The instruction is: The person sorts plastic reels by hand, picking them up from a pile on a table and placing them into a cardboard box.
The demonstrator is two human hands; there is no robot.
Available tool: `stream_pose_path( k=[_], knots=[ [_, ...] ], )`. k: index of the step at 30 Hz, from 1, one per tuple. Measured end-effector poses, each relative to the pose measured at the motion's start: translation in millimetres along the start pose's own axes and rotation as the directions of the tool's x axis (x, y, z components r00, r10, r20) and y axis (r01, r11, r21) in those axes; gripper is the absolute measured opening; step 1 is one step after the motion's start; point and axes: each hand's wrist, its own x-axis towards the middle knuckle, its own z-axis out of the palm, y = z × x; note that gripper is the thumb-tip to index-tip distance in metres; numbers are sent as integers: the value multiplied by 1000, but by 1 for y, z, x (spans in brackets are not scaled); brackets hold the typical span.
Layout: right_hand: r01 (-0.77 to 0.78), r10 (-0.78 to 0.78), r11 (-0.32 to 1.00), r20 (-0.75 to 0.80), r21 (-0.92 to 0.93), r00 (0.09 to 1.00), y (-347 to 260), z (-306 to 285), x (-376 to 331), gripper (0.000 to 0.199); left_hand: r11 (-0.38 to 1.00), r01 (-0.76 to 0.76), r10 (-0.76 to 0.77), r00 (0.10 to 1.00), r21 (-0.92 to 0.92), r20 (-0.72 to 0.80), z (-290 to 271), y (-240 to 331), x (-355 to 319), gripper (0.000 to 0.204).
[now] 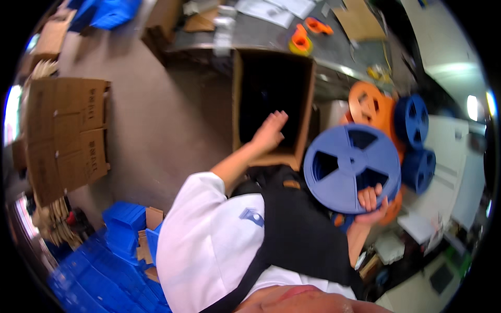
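Note:
A large blue plastic reel (334, 180) with three wedge-shaped cutouts is held upright in front of me. My right hand (373, 202) grips its lower right rim, with fingers hooked through one cutout. Over the mouth of a tall open cardboard box (236, 104) hovers my left hand (270, 133), empty, its fingers stretched out and slightly blurred. The inside of the box is too dark to make out.
Orange reels (367, 99) and smaller blue reels (417, 172) are stacked at the right. A grey worktable (261, 36) beyond the box carries orange tape dispensers (300, 40) and papers. Flattened cartons (68, 135) stand left; blue bins (122, 229) sit lower left.

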Motion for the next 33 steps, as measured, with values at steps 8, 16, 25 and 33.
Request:
stream_pose_path(
  k=[8,16,25,33],
  knots=[
    [-128,92,974,194,187,977,32,-17,33,26,867,-498,482,839,-2,250,-77,76,-26,73],
    [-244,224,963,168,112,960,17,-37,51,30,830,-541,555,779,-133,291,-46,60,-27,47],
    [-97,73,992,-268,-78,961,25,6,60,47,862,-37,141,975,-506,170,-47,76,-49,28],
    [-123,96,977,-152,-174,984,15,-26,37,38,-207,374,79,927,-904,366,-114,89,-39,21]
  ],
)
